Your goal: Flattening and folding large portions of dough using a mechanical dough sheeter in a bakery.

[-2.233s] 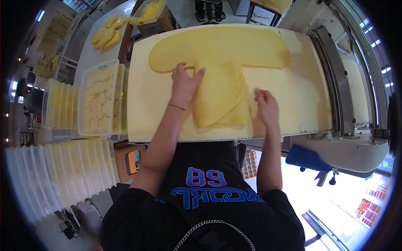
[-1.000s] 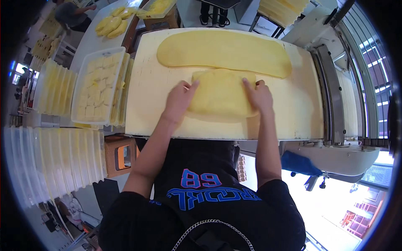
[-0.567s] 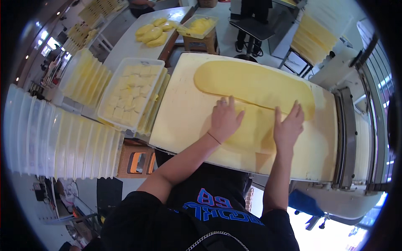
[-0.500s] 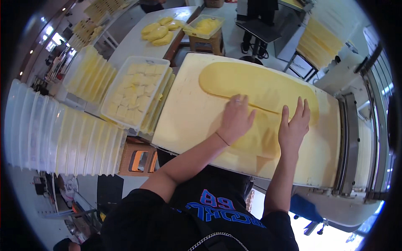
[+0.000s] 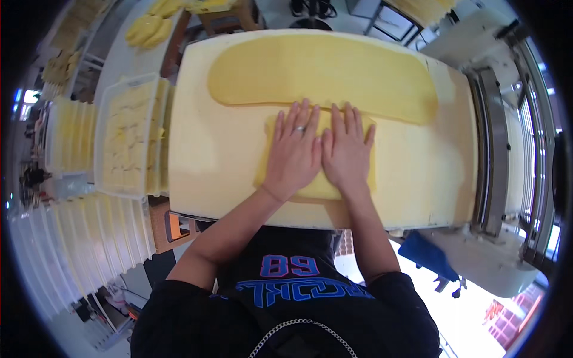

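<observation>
A long, rounded sheet of yellow dough (image 5: 322, 71) lies across the far part of the pale work board (image 5: 209, 161). Nearer to me is a smaller, roughly square piece of yellow dough (image 5: 319, 190), partly covered by my hands. Both palms are down on this piece, side by side, thumbs almost touching. My left hand (image 5: 295, 149), with a ring on one finger, lies flat with fingers stretched toward the long sheet's near edge. My right hand (image 5: 347, 146) is flat too, its fingers spread a little and its tips close to that same edge.
On the left stands a clear tub (image 5: 128, 134) of cut pale pieces, beside stacked translucent tubs (image 5: 83, 238). Dough lumps (image 5: 149, 30) lie on a table at the far left. A machine with metal rollers (image 5: 492, 149) borders the board's right end. A blue cloth (image 5: 427, 253) hangs below.
My hands have come together side by side on the smaller dough piece; before, they were apart, the right one raised at the side. The view has shifted, so the board sits further left.
</observation>
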Demonstrator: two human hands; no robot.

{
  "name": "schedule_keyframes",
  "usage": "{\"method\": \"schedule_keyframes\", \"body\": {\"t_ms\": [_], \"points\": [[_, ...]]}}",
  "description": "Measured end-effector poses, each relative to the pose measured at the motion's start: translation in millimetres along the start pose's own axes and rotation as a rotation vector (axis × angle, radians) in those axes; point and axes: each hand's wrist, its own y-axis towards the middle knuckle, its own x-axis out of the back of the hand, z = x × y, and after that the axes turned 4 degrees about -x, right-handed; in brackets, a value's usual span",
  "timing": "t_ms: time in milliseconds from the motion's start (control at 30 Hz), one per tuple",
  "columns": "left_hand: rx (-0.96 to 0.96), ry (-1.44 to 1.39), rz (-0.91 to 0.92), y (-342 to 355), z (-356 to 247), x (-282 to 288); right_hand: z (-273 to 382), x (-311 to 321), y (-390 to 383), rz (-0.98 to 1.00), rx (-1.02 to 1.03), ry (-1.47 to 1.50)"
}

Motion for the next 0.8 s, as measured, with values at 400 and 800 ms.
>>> {"method": "schedule_keyframes", "body": {"t_ms": [400,800], "points": [[0.036,0.025,0.007,-26,-13,-6,-4,-1,4,-0.018,0.074,0.048],[0.271,-0.128,-0.241,37,112,13,-100,70,94,-0.023,-0.044,0.755]]}}
